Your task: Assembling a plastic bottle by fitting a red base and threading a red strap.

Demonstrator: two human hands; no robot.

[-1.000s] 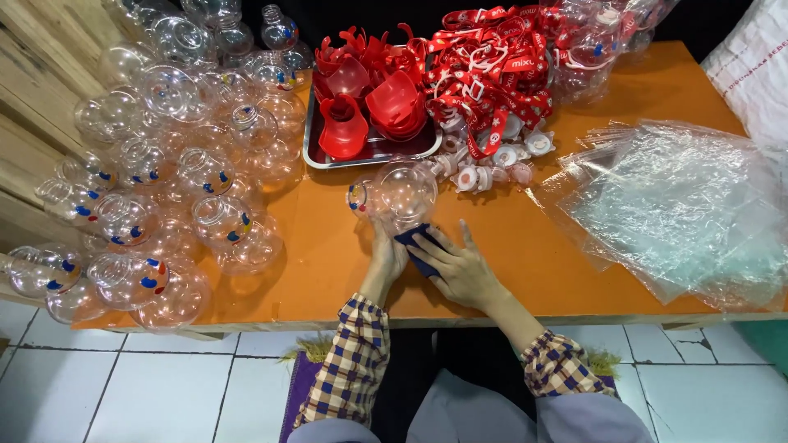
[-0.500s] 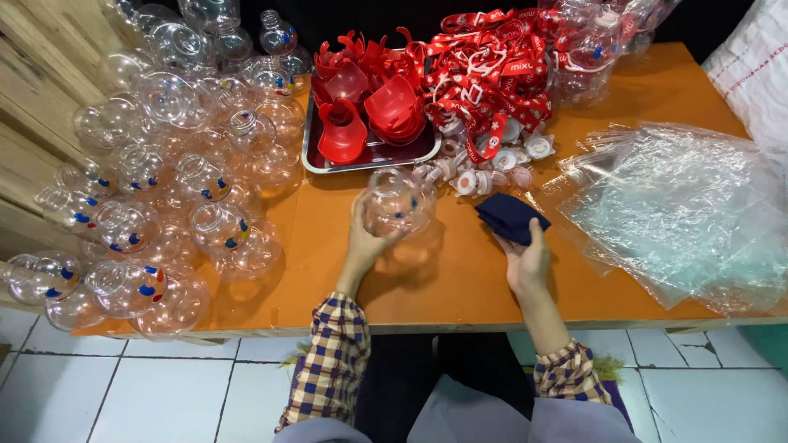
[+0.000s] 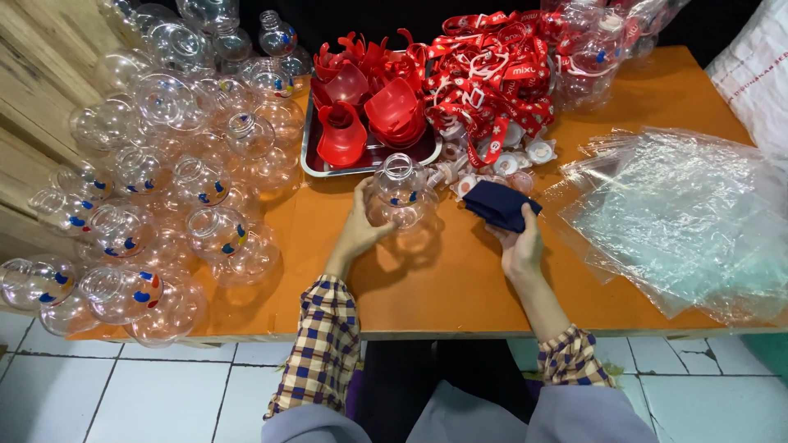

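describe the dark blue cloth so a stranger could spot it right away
On the orange table, look just right of the clear round bottle near the middle. The dark blue cloth sits folded in the right hand, the only dark, soft thing among clear plastic and red parts.

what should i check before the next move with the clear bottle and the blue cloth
1. Left hand grips the clear bottle: ok.
2. Bottle upright on the orange table, mouth up: ok.
3. Right hand holds the dark blue cloth: ok.
4. Cloth apart from the bottle: ok.
5. Bottle mouth open, no cap: ok.
6. Bottle clean inside: cannot tell.
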